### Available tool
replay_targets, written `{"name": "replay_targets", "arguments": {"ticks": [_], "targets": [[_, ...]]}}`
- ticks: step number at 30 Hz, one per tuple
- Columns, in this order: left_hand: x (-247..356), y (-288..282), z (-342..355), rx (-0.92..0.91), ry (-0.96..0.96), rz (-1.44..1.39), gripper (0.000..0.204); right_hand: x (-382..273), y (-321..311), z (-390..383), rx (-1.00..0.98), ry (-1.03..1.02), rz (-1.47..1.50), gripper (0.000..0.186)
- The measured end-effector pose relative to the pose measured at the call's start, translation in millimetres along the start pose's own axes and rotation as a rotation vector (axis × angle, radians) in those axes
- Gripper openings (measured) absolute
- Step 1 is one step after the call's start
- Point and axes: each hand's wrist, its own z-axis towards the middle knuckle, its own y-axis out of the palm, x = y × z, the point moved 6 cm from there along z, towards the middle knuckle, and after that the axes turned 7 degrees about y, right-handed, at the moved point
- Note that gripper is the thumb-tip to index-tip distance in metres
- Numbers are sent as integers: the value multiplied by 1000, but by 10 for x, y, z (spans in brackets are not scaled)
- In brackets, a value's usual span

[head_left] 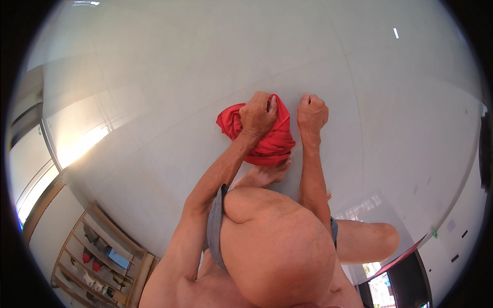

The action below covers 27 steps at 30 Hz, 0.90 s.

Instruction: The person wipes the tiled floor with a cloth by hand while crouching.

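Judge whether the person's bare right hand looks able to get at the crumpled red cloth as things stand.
Probably yes: the curled right hand is just right of the crumpled red cloth, with nothing visible between them. The left hand covers part of it, but the cloth's right side looks reachable.

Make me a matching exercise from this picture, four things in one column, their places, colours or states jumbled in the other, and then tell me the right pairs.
Things:
1. cloth
2. left hand
3. right hand
4. rack

Places, colours or states:
A. curled, apart from the cloth, to its right
B. at the lower left of the view
C. red and bunched up
D. closed on the cloth

Right pairs: 1-C, 2-D, 3-A, 4-B.
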Motion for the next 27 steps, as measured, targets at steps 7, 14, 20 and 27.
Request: {"name": "replay_targets", "arguments": {"ticks": [7, 14, 20, 27], "targets": [[-13, 12, -10, 2, 29, 32, 13, -25, -29, 0, -24, -97, -17, 31], [6, -3, -7, 20, 21, -3, 14, -39, -49, -4, 15, -123, -8, 25], [-5, 0, -4, 20, 38, 24, 16, -118, -24, -79, -31, -197, 30, 27], [17, -9, 12, 6, 36, 7, 16, -109, -12, -59, -53, -185, -8, 32]]}}
